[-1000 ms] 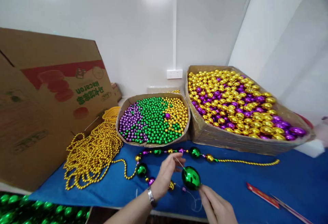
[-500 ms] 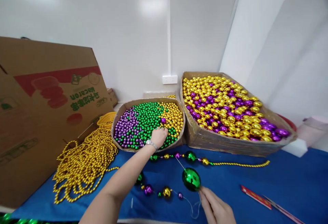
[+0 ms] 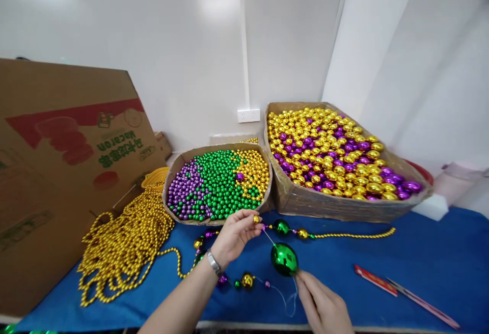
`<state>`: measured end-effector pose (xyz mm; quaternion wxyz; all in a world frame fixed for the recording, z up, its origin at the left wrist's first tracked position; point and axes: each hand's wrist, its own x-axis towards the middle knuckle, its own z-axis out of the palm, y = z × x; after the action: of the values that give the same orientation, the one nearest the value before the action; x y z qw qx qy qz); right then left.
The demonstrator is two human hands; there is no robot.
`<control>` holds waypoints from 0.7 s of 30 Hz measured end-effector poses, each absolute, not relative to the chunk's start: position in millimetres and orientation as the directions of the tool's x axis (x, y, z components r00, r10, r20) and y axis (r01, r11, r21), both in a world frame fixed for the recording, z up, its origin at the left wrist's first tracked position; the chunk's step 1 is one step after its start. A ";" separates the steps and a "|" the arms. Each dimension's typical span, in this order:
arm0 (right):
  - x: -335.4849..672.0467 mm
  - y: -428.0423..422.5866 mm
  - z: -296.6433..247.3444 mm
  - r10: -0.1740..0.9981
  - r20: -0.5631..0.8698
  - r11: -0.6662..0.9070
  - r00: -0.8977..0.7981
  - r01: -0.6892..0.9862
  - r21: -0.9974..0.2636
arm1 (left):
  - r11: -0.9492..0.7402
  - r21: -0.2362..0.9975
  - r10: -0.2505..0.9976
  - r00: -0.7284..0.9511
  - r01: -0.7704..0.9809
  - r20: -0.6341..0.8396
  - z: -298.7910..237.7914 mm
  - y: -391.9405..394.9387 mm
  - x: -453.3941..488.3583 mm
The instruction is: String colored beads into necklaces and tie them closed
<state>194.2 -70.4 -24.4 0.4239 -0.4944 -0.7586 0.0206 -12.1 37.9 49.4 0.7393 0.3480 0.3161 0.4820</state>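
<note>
Between the thumb and finger of my left hand is a small gold bead, held just past the front rim of the smaller box. My right hand pinches the lower end of a large green bead. A thin needle-like piece sticks up from that bead toward my left fingers. Clear thread loops down below the green bead and runs left to a small purple bead. Farther along this strand sit a gold bead and a small green bead.
A smaller box holds purple, green and gold beads. The larger box at right holds gold and purple ones. Gold bead strands lie left beside a tall carton. Scissors and a red packet lie right on blue cloth.
My left hand has come out of the bead box toward me and now holds a small gold bead near the needle-like tip. My right hand keeps its hold on the large green bead.
</note>
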 end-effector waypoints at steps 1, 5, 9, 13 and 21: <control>194.4 -70.2 -24.8 0.760 0.631 0.514 -0.153 0.736 -0.440 | 0.307 0.807 0.930 0.337 -0.504 -0.144 49.5 36.0 -10.4; 195.8 -69.2 -27.3 0.745 0.650 0.515 -0.153 0.751 -0.414 | 0.326 0.796 0.925 0.348 -0.510 -0.155 47.5 32.5 -6.5; 197.3 -68.4 -30.3 0.741 0.650 0.502 -0.169 0.783 -0.368 | 0.289 0.826 0.933 0.336 -0.484 -0.130 44.6 29.3 -6.2; 199.9 -66.6 -36.8 0.688 0.699 0.471 -0.195 0.853 -0.225 | 0.255 0.846 0.943 0.313 -0.468 -0.111 42.6 27.0 -5.9; 203.7 -65.9 -44.7 0.744 0.639 0.427 -0.198 0.875 -0.226 | 0.266 0.850 0.951 0.270 -0.454 -0.153 40.6 25.4 0.9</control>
<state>203.7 -65.9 -44.7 0.3515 -0.5268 -0.7682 -0.0937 0.9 25.4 40.6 0.7140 0.3538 0.3510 0.4917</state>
